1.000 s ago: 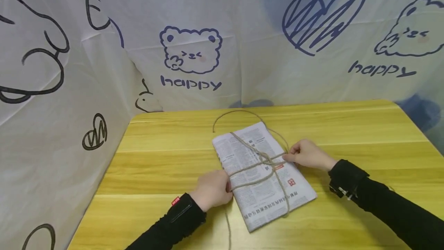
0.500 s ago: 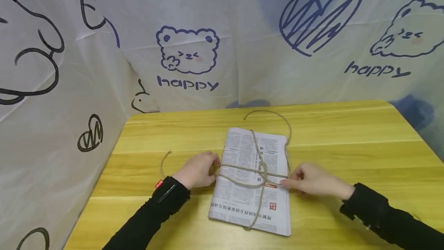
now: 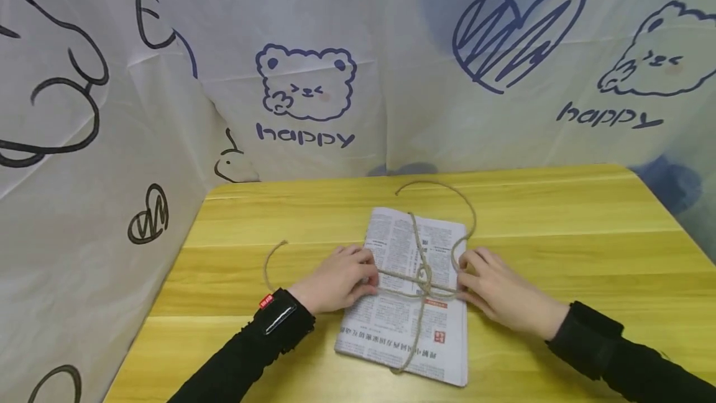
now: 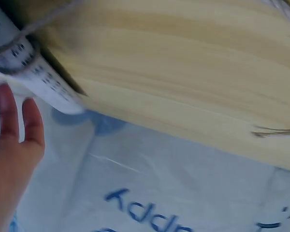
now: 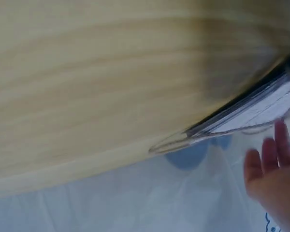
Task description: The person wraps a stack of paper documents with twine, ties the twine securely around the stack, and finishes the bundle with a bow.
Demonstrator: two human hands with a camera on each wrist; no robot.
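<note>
A folded stack of newspapers [image 3: 391, 334] lies on the table, tied with brown twine [image 3: 416, 328] that crosses lengthwise and sideways. A knot [image 3: 425, 275] of twine sits right of the stack's middle. My left hand [image 3: 338, 278] is over the stack's left edge, its fingertips at the two sideways strands. At the right edge my right hand [image 3: 506, 294] touches the stack beside the strands, fingers and thumb apart. Both wrist views show loosely extended fingers; whether the left thumb or index finger pinches the twine is hidden there.
One loose twine end [image 3: 271, 260] curves on the yellow wooden table [image 3: 252, 334] to the left. The other twine tail [image 3: 467, 204] arcs behind the stack. A printed cloth [image 3: 224, 79] hangs along the back and left of the table.
The newspaper stack has turned from slanted to nearly straight. My left hand has moved inward over its edge, and both hands' fingers have loosened. A twine end now shows at the left.
</note>
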